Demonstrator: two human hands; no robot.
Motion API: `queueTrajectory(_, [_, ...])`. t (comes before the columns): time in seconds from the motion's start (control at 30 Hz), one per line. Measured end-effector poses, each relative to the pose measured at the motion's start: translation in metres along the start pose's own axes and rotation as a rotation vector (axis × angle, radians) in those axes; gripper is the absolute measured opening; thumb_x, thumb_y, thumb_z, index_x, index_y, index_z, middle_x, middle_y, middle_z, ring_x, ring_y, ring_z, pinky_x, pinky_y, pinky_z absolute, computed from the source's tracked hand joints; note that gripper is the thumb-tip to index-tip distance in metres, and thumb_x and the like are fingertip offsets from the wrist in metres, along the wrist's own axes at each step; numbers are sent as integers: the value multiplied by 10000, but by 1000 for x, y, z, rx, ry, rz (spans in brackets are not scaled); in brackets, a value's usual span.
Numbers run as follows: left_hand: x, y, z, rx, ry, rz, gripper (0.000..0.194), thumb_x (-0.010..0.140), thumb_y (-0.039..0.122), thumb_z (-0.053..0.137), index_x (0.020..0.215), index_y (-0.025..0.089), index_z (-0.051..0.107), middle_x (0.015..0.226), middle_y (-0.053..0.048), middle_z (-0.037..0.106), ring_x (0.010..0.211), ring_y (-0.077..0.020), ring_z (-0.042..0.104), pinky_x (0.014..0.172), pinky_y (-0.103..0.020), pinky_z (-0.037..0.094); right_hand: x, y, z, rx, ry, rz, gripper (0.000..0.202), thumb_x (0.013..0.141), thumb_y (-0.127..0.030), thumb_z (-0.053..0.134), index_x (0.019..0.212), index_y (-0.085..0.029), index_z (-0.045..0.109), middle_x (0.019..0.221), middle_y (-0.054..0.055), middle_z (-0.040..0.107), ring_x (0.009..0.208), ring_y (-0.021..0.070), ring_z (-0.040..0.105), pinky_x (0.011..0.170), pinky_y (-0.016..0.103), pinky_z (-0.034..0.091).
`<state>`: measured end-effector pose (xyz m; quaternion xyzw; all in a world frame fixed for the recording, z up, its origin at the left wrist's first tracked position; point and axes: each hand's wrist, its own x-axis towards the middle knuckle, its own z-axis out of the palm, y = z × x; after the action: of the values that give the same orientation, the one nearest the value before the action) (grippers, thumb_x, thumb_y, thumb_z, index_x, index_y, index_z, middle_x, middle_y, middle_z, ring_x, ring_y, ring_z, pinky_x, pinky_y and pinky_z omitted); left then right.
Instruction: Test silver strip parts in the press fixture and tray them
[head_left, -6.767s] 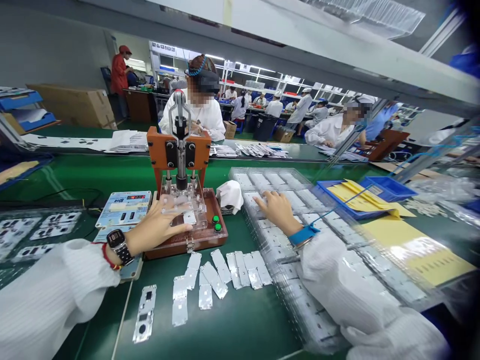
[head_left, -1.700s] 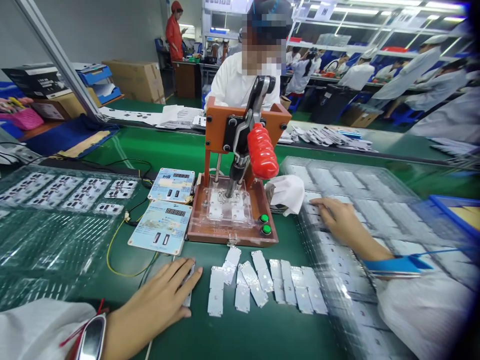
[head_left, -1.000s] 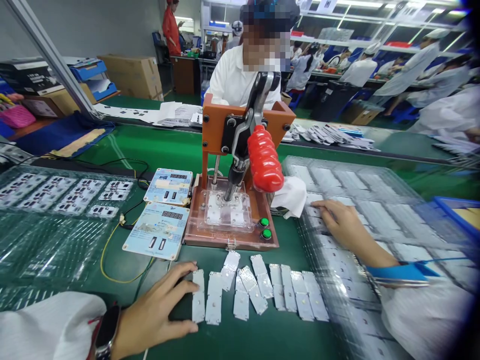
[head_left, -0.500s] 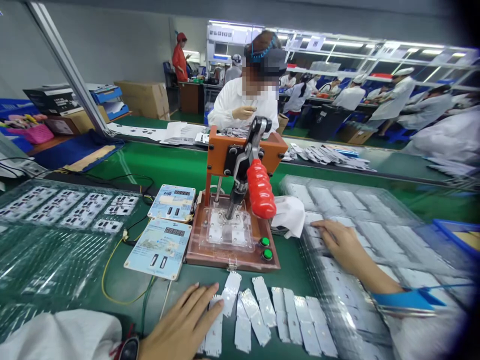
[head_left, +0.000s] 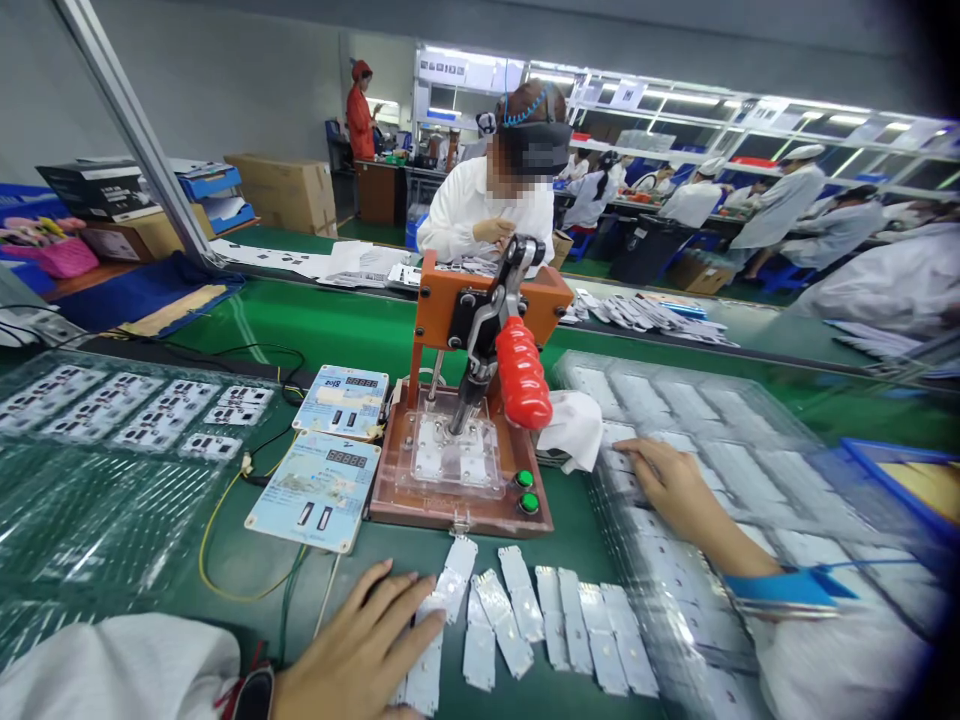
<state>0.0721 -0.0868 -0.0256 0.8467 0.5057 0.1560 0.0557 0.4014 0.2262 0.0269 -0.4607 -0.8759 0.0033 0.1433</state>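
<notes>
My left hand [head_left: 367, 640] lies spread at the bottom, fingertips over the leftmost of several flat silvery-white boards [head_left: 480, 640] on the green mat. At the right, my right hand [head_left: 667, 485] reaches over a clear tray [head_left: 720, 400] filled with similar boards, its fingertips at the tray's left part; whether they pinch a board cannot be made out. Between the hands stands a clamp press [head_left: 457, 480] with a red handle [head_left: 523, 375] and a clear plate on its brown base. Two light-blue meter boards [head_left: 319, 490] lie left of the press.
A clear tray [head_left: 97, 520] holding small boards covers the left side. A white cloth [head_left: 571, 430] sits right of the press. A blue bin [head_left: 900, 490] stands at the far right. Across the green belt [head_left: 330, 325], a person in white [head_left: 465, 205] works. Cables run behind the meters.
The view has shifted slightly, so the bench items appear a little further left. My hands have kept nearly the same places relative to the boards and the tray.
</notes>
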Motion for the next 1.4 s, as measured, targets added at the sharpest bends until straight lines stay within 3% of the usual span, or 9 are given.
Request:
queueTrajectory(0.13, [1, 1, -5, -24, -103, 50, 658, 787, 538, 704, 1315, 202, 500, 1414, -96, 519, 1212, -306, 527, 1044, -510, 418, 0, -2, 0, 0, 1, 1, 359, 867, -324, 327, 970, -217, 655, 955, 71, 690, 940, 267, 631, 805, 428, 432])
queueTrajectory(0.23, [3, 1, -10, -19, -110, 99, 645, 784, 532, 712, 1290, 179, 522, 1394, -119, 535, 1182, -321, 551, 1019, -536, 435, 0, -4, 0, -3, 14, -21, 348, 855, -294, 330, 963, -221, 653, 942, 68, 693, 932, 255, 632, 808, 418, 437])
queueTrajectory(0.4, [2, 2, -14, 12, -82, 121, 594, 819, 483, 698, 1293, 172, 523, 1373, -121, 555, 1177, -303, 557, 1002, -522, 457, 0, -7, -4, -11, -10, 7, 350, 873, -302, 323, 981, -227, 648, 987, 66, 695, 958, 254, 635, 791, 410, 432])
queueTrajectory(0.57, [-2, 5, -5, 34, -2, 45, 715, 789, 527, 707, 1370, 186, 466, 1457, -130, 457, 1247, -307, 489, 1030, -498, 431, 0, -6, -3, -17, -10, 2, 357, 872, -294, 319, 978, -222, 652, 960, 72, 694, 941, 256, 633, 794, 410, 432])
queueTrajectory(0.77, [-5, 3, 1, 103, 25, 49, 707, 774, 507, 734, 1358, 196, 486, 1376, -91, 542, 1188, -277, 511, 1025, -447, 434, 1, -2, 0, -34, 17, -27, 340, 877, -284, 339, 972, -215, 658, 936, 69, 695, 883, 239, 637, 765, 384, 433])
queueTrajectory(1.0, [-6, 1, -5, 169, 94, 85, 555, 906, 589, 501, 1314, 214, 527, 1274, -64, 613, 1135, -244, 537, 1037, -398, 403, 0, -5, -2, -23, 11, -11, 347, 878, -297, 340, 972, -219, 665, 944, 69, 698, 898, 241, 636, 760, 387, 433])
queueTrajectory(1.13, [-7, -1, -5, 110, 71, 79, 581, 886, 571, 556, 1338, 209, 499, 1235, -77, 629, 1121, -260, 543, 1065, -430, 375, 0, -4, -1, -14, 19, -23, 343, 875, -290, 341, 970, -206, 659, 949, 78, 695, 905, 250, 629, 781, 406, 450])
queueTrajectory(1.27, [-7, -3, -2, 85, 31, 60, 615, 849, 538, 635, 1350, 216, 484, 1278, -84, 609, 1133, -271, 546, 1070, -464, 381, 6, -16, -18, -22, 238, -58, 278, 830, -229, 368, 880, -195, 639, 915, 104, 682, 910, 271, 612, 837, 449, 483])
queueTrajectory(1.4, [-7, 0, 1, 103, 54, 21, 586, 849, 450, 664, 1362, 234, 479, 1379, -89, 540, 1179, -311, 526, 1009, -483, 447, 11, -75, -60, 46, 559, -116, 231, 868, -208, 388, 891, -208, 617, 971, 119, 665, 968, 280, 621, 830, 452, 511])
